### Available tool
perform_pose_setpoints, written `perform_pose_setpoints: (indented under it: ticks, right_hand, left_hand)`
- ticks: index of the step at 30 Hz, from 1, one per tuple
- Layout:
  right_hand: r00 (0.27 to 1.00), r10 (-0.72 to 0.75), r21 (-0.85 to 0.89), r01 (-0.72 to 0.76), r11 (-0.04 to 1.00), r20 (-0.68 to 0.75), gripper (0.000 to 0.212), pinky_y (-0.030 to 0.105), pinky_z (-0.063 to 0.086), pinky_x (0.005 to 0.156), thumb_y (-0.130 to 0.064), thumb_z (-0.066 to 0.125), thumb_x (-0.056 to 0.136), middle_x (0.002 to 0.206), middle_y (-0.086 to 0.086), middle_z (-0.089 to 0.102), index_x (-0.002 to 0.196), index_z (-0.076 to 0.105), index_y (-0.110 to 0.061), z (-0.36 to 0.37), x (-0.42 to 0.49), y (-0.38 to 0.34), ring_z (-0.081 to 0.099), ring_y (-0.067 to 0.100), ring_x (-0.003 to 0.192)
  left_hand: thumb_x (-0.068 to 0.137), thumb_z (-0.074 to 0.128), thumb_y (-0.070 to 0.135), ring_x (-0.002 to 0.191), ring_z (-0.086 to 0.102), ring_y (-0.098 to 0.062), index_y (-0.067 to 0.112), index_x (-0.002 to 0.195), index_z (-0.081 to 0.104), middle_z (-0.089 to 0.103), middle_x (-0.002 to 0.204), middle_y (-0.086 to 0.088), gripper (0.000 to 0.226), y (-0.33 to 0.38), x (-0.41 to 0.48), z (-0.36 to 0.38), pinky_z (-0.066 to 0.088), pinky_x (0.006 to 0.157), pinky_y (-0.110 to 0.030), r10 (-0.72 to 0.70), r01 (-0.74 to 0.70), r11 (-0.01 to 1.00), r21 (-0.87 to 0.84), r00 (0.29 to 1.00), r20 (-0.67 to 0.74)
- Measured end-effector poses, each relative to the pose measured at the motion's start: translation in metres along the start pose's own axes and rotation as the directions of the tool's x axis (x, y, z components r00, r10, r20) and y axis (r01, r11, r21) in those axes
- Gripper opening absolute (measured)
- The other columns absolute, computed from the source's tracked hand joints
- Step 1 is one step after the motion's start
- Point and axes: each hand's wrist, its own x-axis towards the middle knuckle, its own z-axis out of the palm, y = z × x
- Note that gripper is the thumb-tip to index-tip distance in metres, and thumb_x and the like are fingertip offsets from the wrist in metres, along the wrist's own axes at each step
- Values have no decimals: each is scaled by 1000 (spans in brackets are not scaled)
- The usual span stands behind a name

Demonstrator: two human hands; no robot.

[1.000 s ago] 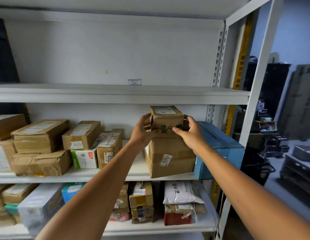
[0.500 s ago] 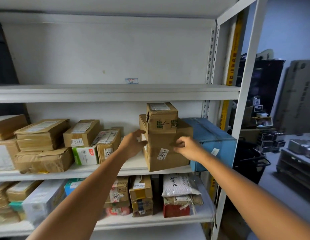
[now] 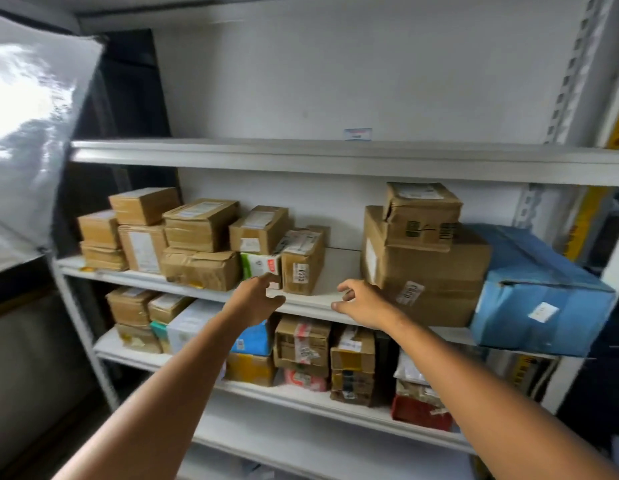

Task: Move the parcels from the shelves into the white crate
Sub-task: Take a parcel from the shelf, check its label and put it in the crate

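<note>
Parcels on the middle shelf (image 3: pixel 311 301), your left hand (image 3: pixel 254 299) loosely curled just before the parcel labelled 0332 (image 3: pixel 303 259), your right hand (image 3: pixel 361 301) spread and empty near the large brown box (image 3: pixel 425 271), small box (image 3: pixel 422 211) on top.

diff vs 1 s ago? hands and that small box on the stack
Both hands let go of the small box and came down and to the left. The left hand and right hand now sit open and empty at the shelf edge, near the labelled parcel. The camera turned left too. The small box still rests on the big box, beside the blue box.
</note>
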Motion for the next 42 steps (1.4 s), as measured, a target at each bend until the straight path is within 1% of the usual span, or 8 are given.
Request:
perform_pose_setpoints:
  ticks: [7,12,20,25,28,32,35,42]
  right_hand:
    - [996,34,29,-31,999,-85,54,38,51,96,-38,71,87,124,5,62,135,54,-19,29,63,-25,60,21,110]
    - [970,185,308,-129,942,-157,55,47,52,97,-36,68,90,130,8,58,138,50,-17,39,115,-38,57,25,116]
    - [919,302,460,-160,873,-254,56,49,50,98,-43,66,90,132,5,57,137,50,-17,50,176,-40,56,24,116]
    - [907,355,559,-178,810,-226,49,37,55,82,-42,65,91,117,2,64,134,51,-21,58,191,-35,63,17,98]
    - [907,380,658,-176,733,-181,51,43,58,83,-35,67,91,112,3,66,137,48,-23,61,193,-32,67,19,96]
    - [911,380,700,-168,694,-158,51,35,55,68,-28,67,93,113,5,64,139,46,-22,59,188,-32,65,16,93]
    - [918,372,711,-169,682,-138,52,36,55,73,-26,66,93,118,7,62,141,44,-22,57,180,-28,64,18,96]
    - [944,319,712,-163,683,-90,54,36,56,73,-28,65,93,114,5,63,142,43,-23,53,144,-21,65,19,97]
  left_hand:
    - [89,69,32,116,59,-25,18,136,54,61,131,-7,52,-53,38,-7,49,94,-32,-50,49,998,-40,999,-12]
    - [88,71,30,119,59,-23,23,143,44,60,133,-8,62,-63,86,6,49,99,-33,-43,49,982,-180,998,38]
    - [90,68,27,99,65,-18,23,146,40,66,122,-9,63,-60,139,35,56,82,-31,118,-72,938,-340,986,117]
    - [90,68,24,73,63,-7,25,150,37,72,98,-4,68,-58,153,35,48,62,-17,155,-91,931,-354,976,155]
    - [89,70,19,61,58,-5,25,149,38,72,99,-9,68,-62,159,34,42,48,-14,122,-36,915,-402,975,188]
    - [85,73,10,78,67,-13,20,150,38,72,91,-5,74,-62,155,36,52,68,-22,129,5,862,-507,965,228]
    - [86,71,5,91,69,-18,19,148,38,71,91,-3,72,-60,145,38,55,84,-31,134,5,850,-528,965,226]
    - [91,67,11,77,65,-6,31,139,47,73,92,3,56,-51,106,44,52,74,-29,63,58,813,-579,980,187]
